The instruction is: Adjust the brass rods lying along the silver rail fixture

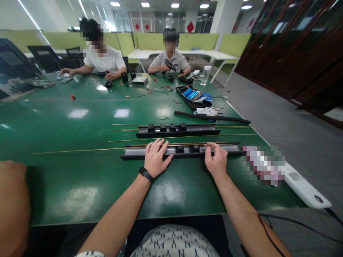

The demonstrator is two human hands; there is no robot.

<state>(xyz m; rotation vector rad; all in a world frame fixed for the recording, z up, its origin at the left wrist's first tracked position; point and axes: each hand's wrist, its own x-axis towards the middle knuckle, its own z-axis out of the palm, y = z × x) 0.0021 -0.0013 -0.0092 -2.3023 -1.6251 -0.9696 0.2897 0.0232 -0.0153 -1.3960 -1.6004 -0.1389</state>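
In front of me lies a long black rail (131,152) with a silvery channel and small black blocks (196,148) set in it. My left hand (155,157) rests across the rail with its fingers spread, a dark watch on the wrist. Thumb and forefinger of my right hand (216,157) are pinched together at a thin brass rod (80,150). This rod runs along the rail and far out past its left end; the fingers partly hide it. Behind lies a second black rail (178,133) carrying several black blocks, with more brass rods (125,140) around it.
A black strip (211,117), white gloves (209,111) and a black tray (187,101) with blue packs lie beyond the rails. A white power strip (305,185) sits at the right edge. Two people work across the green table (93,189); another person's arm (13,203) shows at left.
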